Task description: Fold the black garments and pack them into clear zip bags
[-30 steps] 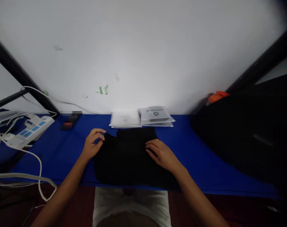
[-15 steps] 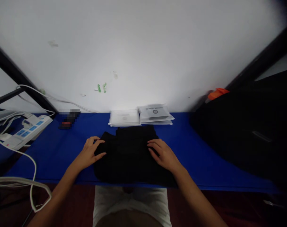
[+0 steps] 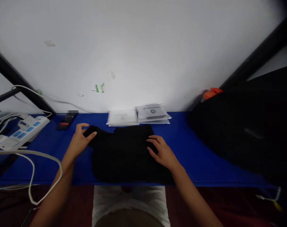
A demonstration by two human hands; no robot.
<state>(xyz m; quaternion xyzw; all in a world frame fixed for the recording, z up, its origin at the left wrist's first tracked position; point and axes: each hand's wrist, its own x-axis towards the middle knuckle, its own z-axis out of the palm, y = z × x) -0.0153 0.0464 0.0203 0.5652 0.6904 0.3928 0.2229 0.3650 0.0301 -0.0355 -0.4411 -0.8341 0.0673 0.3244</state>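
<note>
A blue table (image 3: 195, 151) runs along the wall, with a big black bag (image 3: 247, 132) at its right end. A black garment (image 3: 124, 154) lies in the middle at the near edge, and looks partly folded. The right hand (image 3: 162, 151) presses flat on it, fingers spread. The left hand (image 3: 79, 142) pinches its far left corner, drawn out sideways. The step seems to be shaping that corner — next it wants laying over evenly, cloth pinned. White packets (image 3: 138, 115) lie behind.
</note>
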